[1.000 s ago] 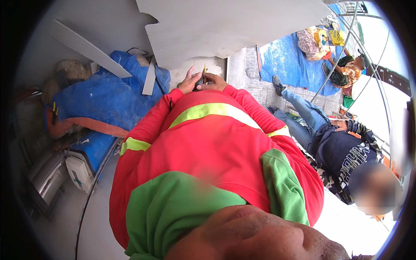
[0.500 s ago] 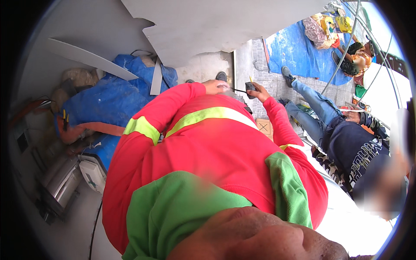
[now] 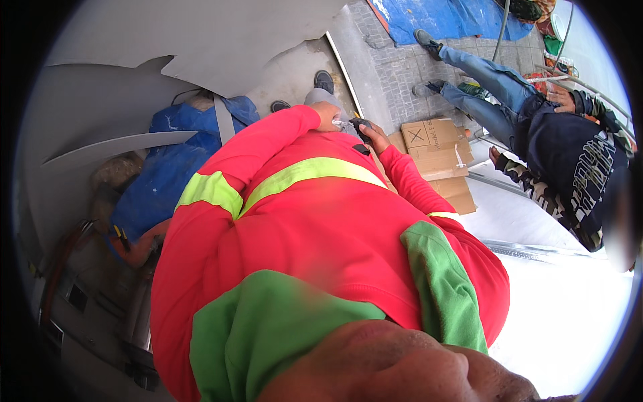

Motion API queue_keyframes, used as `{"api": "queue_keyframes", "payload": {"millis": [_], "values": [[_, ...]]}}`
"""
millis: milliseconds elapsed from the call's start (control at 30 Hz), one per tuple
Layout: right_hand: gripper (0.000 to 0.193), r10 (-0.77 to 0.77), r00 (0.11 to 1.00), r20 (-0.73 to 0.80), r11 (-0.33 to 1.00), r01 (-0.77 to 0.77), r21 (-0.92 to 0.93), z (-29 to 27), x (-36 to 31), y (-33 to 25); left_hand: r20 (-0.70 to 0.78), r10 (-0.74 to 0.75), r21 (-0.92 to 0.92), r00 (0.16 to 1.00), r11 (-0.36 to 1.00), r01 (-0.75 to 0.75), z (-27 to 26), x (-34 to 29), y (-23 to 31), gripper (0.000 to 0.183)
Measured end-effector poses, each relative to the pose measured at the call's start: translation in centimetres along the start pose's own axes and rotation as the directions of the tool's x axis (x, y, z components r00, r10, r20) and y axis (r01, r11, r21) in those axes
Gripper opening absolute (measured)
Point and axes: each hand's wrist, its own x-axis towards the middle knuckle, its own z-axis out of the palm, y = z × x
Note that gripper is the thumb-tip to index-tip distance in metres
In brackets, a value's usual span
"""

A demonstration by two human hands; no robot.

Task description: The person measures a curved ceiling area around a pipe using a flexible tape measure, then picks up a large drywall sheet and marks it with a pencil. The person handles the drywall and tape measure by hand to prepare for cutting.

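Observation:
At waist height in front of my red top, my left hand (image 3: 326,115) has its fingers curled in. Something pale and shiny (image 3: 340,124) shows at its fingertips, too small to name. Just to the right, my right hand (image 3: 376,137) is closed around a small dark, blocky object (image 3: 360,126); its kind does not show. The two hands are close together, with the pale bit between them. A small black piece (image 3: 362,149) lies against the front of my top below the right hand.
Flattened cardboard (image 3: 439,157) lies at my right. Beyond it is a person in a dark hoodie (image 3: 566,157) and jeans. A large grey sheet with a ragged edge (image 3: 221,40) spans the far left. Blue tarps lie at left (image 3: 171,144) and far right (image 3: 455,19), near metal poles (image 3: 501,33).
My hands have drawn closer together; the thin dark line between them no longer shows. The view has shifted, bringing more cardboard into sight. The nearby person's second hand now shows.

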Motion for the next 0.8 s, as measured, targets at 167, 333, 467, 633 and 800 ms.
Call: {"api": "queue_keyframes", "payload": {"millis": [167, 333, 467, 633, 800], "values": [[0.052, -0.082, 0.993, -0.082, 0.990, 0.090, 0.106, 3.1, -1.6, -1.7, -0.055, -0.070, 0.223, 0.996, 0.972, 0.081, -0.8, 0.3, 1.6, 0.028], [0.046, -0.237, 0.954, -0.181, 0.941, 0.272, 0.203, 6.5, -1.7, -3.5, -0.217, -0.046, 0.210, 0.975, 0.973, 0.093, -1.2, -0.4, 4.1, 0.024], [0.048, -0.223, 0.940, -0.260, 0.945, 0.274, 0.179, 8.5, -1.8, -4.1, -0.195, -0.044, 0.165, 0.980, 0.983, 0.077, -1.4, -1.2, 3.8, 0.026], [0.051, -0.168, 0.951, -0.259, 0.985, 0.172, -0.006, 8.1, -1.1, -3.4, -0.137, -0.148, 0.045, 0.979, 0.987, 0.155, 0.1, -0.7, 1.7, 0.037], [0.055, -0.097, 0.974, -0.204, 0.965, 0.042, -0.258, 5.7, -1.0, -0.1, -0.101, -0.124, 0.007, 0.987, 0.992, 0.125, 2.5, 0.0, 1.3, 0.041]]}}
